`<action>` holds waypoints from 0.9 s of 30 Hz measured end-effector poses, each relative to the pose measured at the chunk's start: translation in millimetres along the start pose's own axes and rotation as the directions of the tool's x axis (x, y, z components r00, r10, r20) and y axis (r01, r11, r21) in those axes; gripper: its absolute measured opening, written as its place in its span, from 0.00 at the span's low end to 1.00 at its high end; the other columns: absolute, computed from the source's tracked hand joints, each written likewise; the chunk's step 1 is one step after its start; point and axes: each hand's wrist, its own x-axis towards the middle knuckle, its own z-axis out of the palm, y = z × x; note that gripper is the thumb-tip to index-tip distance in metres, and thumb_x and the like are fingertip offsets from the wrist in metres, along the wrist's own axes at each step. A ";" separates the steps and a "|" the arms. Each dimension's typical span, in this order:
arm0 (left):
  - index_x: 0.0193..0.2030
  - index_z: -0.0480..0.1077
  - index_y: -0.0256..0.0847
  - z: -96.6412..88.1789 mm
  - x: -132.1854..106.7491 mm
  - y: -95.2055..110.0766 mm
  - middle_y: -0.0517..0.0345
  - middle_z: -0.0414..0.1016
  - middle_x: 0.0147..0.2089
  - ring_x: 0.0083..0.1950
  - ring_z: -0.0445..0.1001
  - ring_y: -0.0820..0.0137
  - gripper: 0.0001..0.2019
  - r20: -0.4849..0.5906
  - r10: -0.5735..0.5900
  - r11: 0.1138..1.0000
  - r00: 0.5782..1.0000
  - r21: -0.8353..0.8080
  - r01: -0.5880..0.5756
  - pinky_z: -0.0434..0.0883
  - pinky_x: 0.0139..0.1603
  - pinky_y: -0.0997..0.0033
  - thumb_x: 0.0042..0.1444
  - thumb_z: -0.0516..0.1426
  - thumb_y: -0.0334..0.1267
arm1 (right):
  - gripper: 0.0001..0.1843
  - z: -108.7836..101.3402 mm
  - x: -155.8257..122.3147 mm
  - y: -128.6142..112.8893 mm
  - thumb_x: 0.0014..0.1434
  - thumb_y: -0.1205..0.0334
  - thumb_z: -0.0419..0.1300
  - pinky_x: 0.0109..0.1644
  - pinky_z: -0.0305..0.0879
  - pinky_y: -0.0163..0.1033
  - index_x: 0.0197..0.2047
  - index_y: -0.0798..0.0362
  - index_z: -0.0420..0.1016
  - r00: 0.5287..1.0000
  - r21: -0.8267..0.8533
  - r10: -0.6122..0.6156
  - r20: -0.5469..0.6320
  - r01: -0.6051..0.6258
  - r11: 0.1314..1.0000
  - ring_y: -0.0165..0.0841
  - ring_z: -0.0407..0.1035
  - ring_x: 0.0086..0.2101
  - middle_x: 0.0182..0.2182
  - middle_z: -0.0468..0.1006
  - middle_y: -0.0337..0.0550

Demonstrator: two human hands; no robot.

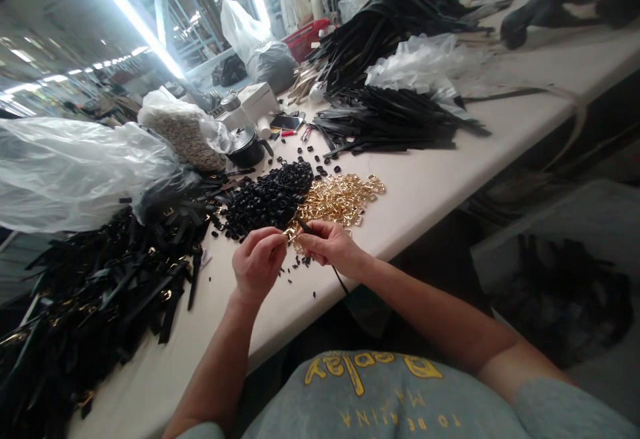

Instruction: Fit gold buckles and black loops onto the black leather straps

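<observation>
My left hand (259, 260) is closed in a pinch on a small gold metal buckle (289, 233) held just above the table. My right hand (327, 246) is closed on a thin black strap (306, 227) whose end meets the buckle; the strap's tail hangs off the table edge below my wrist. Right behind my hands lie a heap of gold buckles (340, 198) and a heap of small black loops (265, 202). A few loose black loops lie scattered under my hands.
A big pile of black straps with gold fittings (95, 292) fills the left of the white table (425, 192). More black straps (390, 119), clear plastic bags (75, 166), a black pot (245, 149) and a phone (286, 122) lie farther back. Another person stands at the far end.
</observation>
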 end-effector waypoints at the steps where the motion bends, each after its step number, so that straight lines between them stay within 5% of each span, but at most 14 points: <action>1: 0.39 0.73 0.44 2.7 -0.4 1.0 0.59 0.79 0.38 0.37 0.77 0.73 0.09 0.017 0.010 1.000 1.000 -0.009 -0.010 0.74 0.41 0.76 0.54 0.61 0.26 | 0.22 0.5 0.4 -0.3 0.49 0.44 0.69 0.16 0.47 0.29 0.31 0.55 0.70 1.000 -0.014 -0.008 -0.005 0.008 1.000 0.19 0.54 0.15 0.19 0.70 0.32; 4: 0.37 0.74 0.44 9.0 -1.6 4.3 0.57 0.79 0.38 0.37 0.77 0.73 0.07 0.057 -0.033 0.999 0.998 -0.038 0.035 0.74 0.41 0.75 0.55 0.60 0.28 | 0.22 -0.8 2.3 -1.7 0.49 0.45 0.68 0.17 0.46 0.30 0.30 0.55 0.70 0.999 -0.048 -0.036 -0.019 0.035 0.998 0.19 0.53 0.15 0.19 0.69 0.32; 7: 0.36 0.74 0.42 12.0 -2.3 8.8 0.55 0.78 0.39 0.39 0.77 0.71 0.04 0.155 -0.200 0.961 0.967 -0.159 0.225 0.74 0.43 0.72 0.57 0.59 0.31 | 0.20 -5.7 4.8 -2.8 0.51 0.46 0.67 0.18 0.47 0.30 0.28 0.54 0.69 0.997 -0.107 -0.062 -0.051 0.056 0.993 0.20 0.53 0.15 0.18 0.67 0.31; 11: 0.41 0.73 0.41 16.5 -1.1 14.9 0.56 0.77 0.37 0.37 0.76 0.71 0.07 0.337 -0.519 0.650 0.786 -0.442 0.619 0.75 0.40 0.72 0.56 0.62 0.39 | 0.16 -12.2 6.0 -2.2 0.53 0.51 0.66 0.22 0.51 0.30 0.27 0.54 0.68 0.980 -0.286 -0.181 -0.078 0.152 0.946 0.21 0.55 0.19 0.19 0.65 0.31; 13: 0.39 0.73 0.40 19.0 2.1 16.7 0.57 0.77 0.34 0.34 0.76 0.73 0.11 0.390 -0.609 0.480 0.691 -0.512 0.712 0.74 0.37 0.74 0.53 0.65 0.42 | 0.15 -14.0 6.2 -1.2 0.54 0.52 0.65 0.22 0.52 0.30 0.29 0.55 0.70 0.979 -0.311 -0.198 -0.047 0.174 0.934 0.22 0.56 0.20 0.20 0.66 0.32; 16: 0.36 0.73 0.39 19.7 9.8 17.8 0.59 0.77 0.31 0.31 0.75 0.74 0.12 0.409 -0.661 0.352 0.629 -0.571 0.741 0.74 0.36 0.75 0.48 0.67 0.42 | 0.15 -16.4 7.9 0.8 0.56 0.50 0.62 0.19 0.50 0.30 0.36 0.54 0.72 0.991 -0.182 -0.133 -0.008 0.129 0.975 0.21 0.55 0.17 0.20 0.68 0.32; 19: 0.34 0.73 0.38 17.5 15.8 18.1 0.60 0.77 0.29 0.29 0.74 0.75 0.12 0.427 -0.660 0.311 0.618 -0.593 0.743 0.74 0.34 0.75 0.47 0.68 0.41 | 0.17 -19.4 11.8 4.2 0.56 0.50 0.62 0.17 0.47 0.29 0.41 0.55 0.73 0.998 -0.019 -0.064 -0.002 0.064 0.998 0.21 0.54 0.15 0.20 0.69 0.31; 27: 0.33 0.73 0.38 16.3 12.9 16.3 0.60 0.77 0.28 0.27 0.75 0.75 0.13 0.517 -0.637 0.238 0.572 -0.573 0.784 0.75 0.33 0.74 0.45 0.69 0.41 | 0.21 -22.9 15.2 6.2 0.49 0.49 0.70 0.16 0.44 0.28 0.37 0.55 0.72 0.990 0.095 -0.013 0.138 0.000 0.995 0.20 0.54 0.15 0.17 0.69 0.30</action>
